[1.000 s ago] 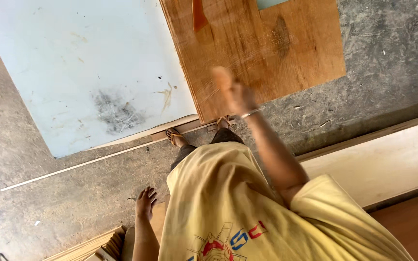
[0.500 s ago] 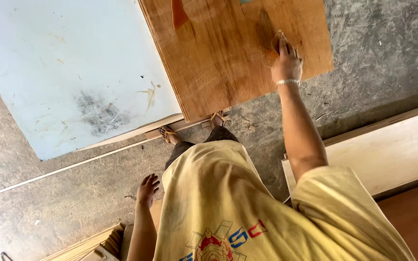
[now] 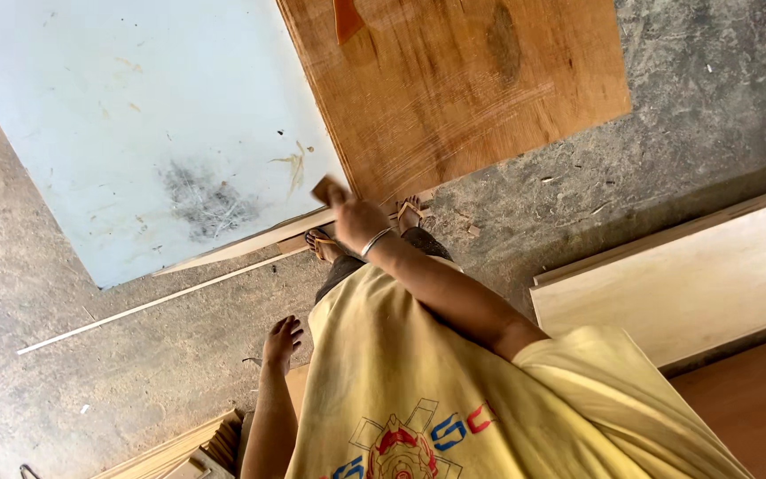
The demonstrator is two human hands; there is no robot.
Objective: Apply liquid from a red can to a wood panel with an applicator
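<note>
A small brown block (image 3: pixel 325 189), flat and roughly rectangular, is gripped in the fingers of the right hand (image 3: pixel 356 220) and shows only at one end above the knuckles. It sits tilted at the near edge of a large brown plywood sheet (image 3: pixel 454 89), close to that sheet's lower left corner, where it meets a pale blue board (image 3: pixel 126 115); whether the block touches the wood cannot be told. The plywood sheet lies flat on the grey floor, its reddish-brown face marked with a dark oval knot, a darker orange patch near the top edge and a fan of pale curved scratch lines running toward the block.
</note>
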